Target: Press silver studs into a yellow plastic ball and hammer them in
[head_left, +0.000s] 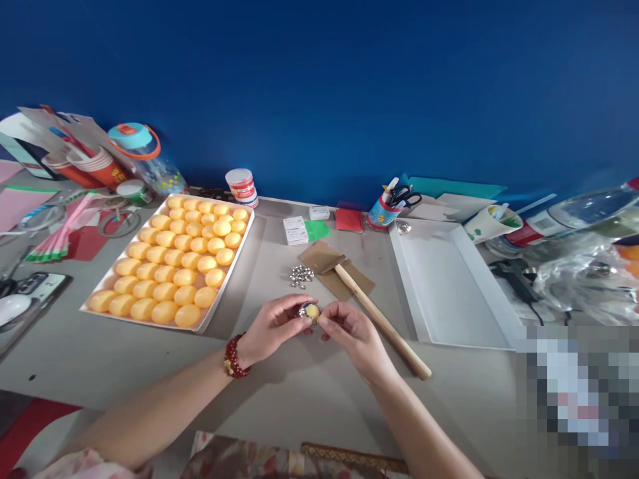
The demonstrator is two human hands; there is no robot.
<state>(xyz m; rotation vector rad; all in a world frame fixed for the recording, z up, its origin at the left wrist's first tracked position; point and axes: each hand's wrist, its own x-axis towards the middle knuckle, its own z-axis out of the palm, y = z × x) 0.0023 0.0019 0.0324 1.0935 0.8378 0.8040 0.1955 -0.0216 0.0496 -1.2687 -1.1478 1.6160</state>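
Note:
My left hand point(273, 327) and my right hand point(350, 330) meet over the grey table, fingers pinched together on a small yellow capsule piece point(312, 311) with a shiny metal bit against it. A red bead bracelet point(232, 357) circles my left wrist. Just beyond my hands lies a little heap of silver metal pieces point(301, 276). A wooden mallet point(375, 314) rests on brown card to the right of my right hand. To the left stands a white tray point(217, 297) filled with several yellow capsules point(174, 263).
An empty white tray point(452, 286) sits at the right. A cup of scissors point(387, 207), small boxes point(295, 230), a jar point(242, 187), paper cups and craft clutter line the back by the blue wall. A phone point(30, 291) lies far left.

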